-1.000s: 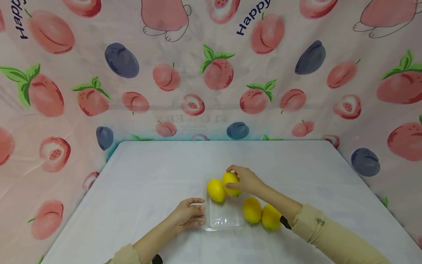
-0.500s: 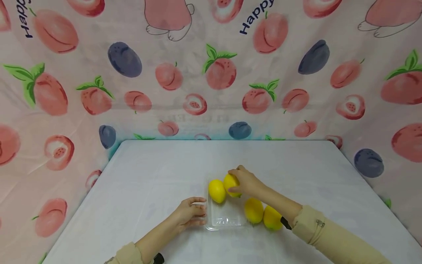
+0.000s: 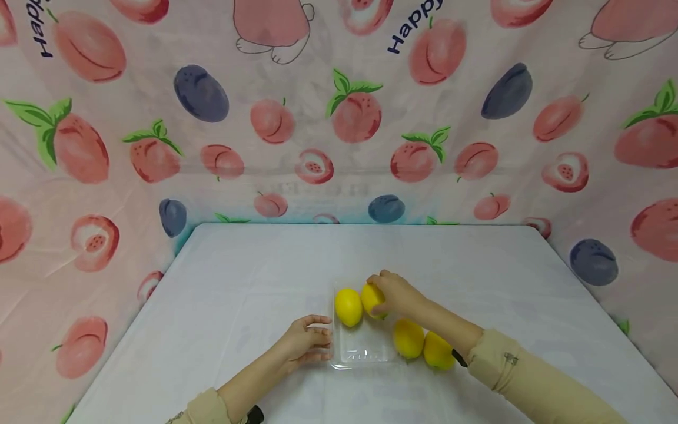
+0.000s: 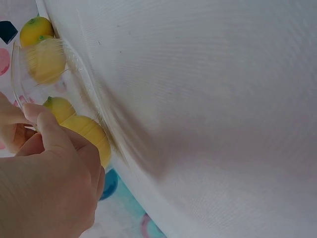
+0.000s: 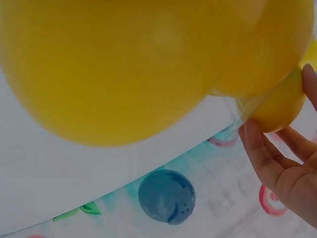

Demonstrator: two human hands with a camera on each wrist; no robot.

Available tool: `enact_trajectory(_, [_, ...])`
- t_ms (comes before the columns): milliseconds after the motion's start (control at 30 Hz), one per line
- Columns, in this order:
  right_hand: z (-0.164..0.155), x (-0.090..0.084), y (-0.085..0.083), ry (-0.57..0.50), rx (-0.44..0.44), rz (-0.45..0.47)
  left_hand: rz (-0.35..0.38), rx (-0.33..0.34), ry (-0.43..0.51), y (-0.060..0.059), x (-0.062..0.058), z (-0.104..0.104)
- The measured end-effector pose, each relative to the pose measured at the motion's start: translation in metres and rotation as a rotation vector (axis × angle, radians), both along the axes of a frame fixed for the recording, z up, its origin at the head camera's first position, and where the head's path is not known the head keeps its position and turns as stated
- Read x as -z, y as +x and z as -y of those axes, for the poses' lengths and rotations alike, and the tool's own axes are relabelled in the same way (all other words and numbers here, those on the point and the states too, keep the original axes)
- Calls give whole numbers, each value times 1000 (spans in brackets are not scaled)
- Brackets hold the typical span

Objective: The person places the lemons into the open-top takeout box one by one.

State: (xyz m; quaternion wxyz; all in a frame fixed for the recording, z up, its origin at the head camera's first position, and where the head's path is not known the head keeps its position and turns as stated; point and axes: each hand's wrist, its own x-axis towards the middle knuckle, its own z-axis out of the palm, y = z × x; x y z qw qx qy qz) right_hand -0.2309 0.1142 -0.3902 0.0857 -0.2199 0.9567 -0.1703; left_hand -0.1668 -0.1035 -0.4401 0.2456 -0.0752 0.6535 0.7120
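Observation:
In the head view my left hand (image 3: 307,343) is at the left side of a clear plastic tray (image 3: 365,353). The left wrist view shows this hand's (image 4: 59,163) fingertips pinching the tray's rim (image 4: 15,74). A yellow lemon (image 3: 348,307) lies in the tray's far left corner. Beside it, at the far right corner, my right hand (image 3: 397,294) grips a second lemon (image 3: 372,300) from above and the right. That hand covers part of the second lemon. In the right wrist view, my right fingers (image 5: 255,148) hold the lemon (image 5: 277,106).
Two more lemons, a nearer-tray one (image 3: 408,338) and another (image 3: 438,351), sit side by side to the tray's right, below my right forearm. A white cloth covers the table (image 3: 254,265). Behind it hangs a fruit-print cloth (image 3: 318,129).
My right hand and its lemon have come down slightly toward the near side. My left hand stays at the tray's side. The head view has shifted a little.

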Motion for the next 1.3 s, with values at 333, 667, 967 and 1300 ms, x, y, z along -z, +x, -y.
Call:
enact_trajectory(333, [9, 7, 3, 136, -81, -93, -19, 2, 0, 0, -1, 1])
enact_trajectory(667, [9, 7, 4, 96, -64, -95, -9, -11, -9, -1, -3, 0])
enact_trajectory(967, [6, 6, 8, 32, -58, -72, 7, -3, 10, 0, -1, 1])
enact_trajectory(1300, [5, 6, 9, 27, -17, -87, 11, -3, 15, 2, -2, 2])
